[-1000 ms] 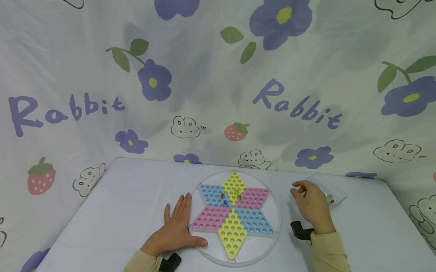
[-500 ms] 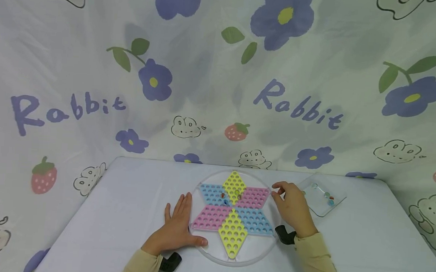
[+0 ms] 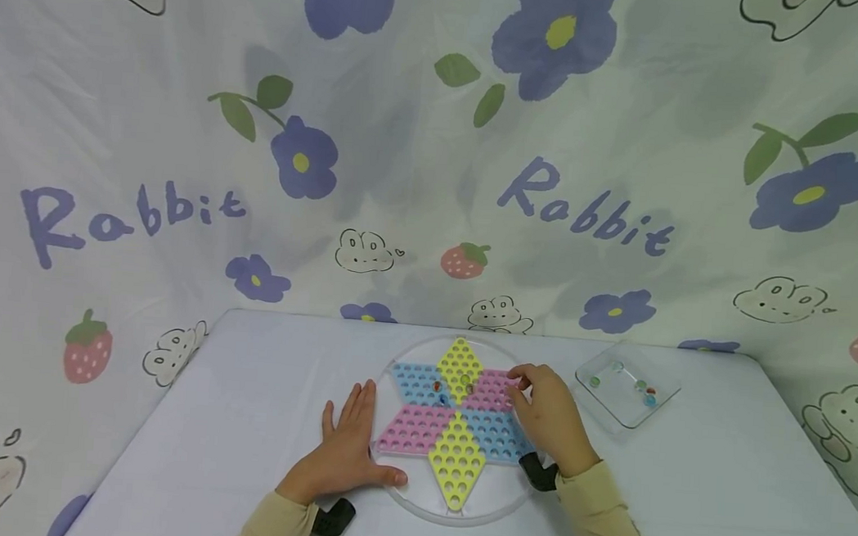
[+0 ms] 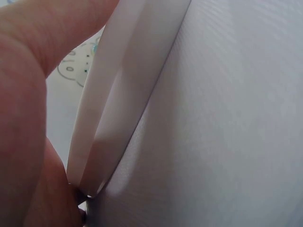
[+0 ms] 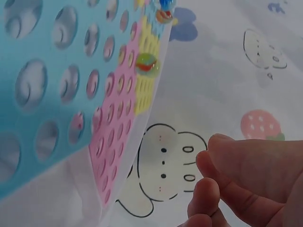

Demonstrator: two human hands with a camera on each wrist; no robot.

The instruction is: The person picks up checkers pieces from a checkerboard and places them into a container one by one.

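A round clear Chinese checkers board (image 3: 450,521) bears a star of blue, pink and yellow triangles full of holes. Several glass marbles sit near its centre, among them a yellow-green marble (image 3: 465,380), a red marble (image 3: 437,387) and a blue marble (image 3: 443,400). My left hand (image 3: 344,455) rests along the left rim, fingers straight, thumb over the edge; the left wrist view shows the pale rim (image 4: 113,104) beside it. Over the pink right part, my right hand (image 3: 549,406) has thumb and forefinger brought together; I cannot tell whether a marble is between them.
A square clear tray (image 3: 621,428) stands right of the board, holding several marbles such as a green marble (image 3: 595,382). Behind the white table (image 3: 245,388) hangs a printed cloth (image 3: 421,161). Each wrist carries a black camera mount (image 3: 335,518).
My right hand has moved left, from beside the tray to over the board's right part, so the tray now shows fully. The left hand has stayed at the rim.
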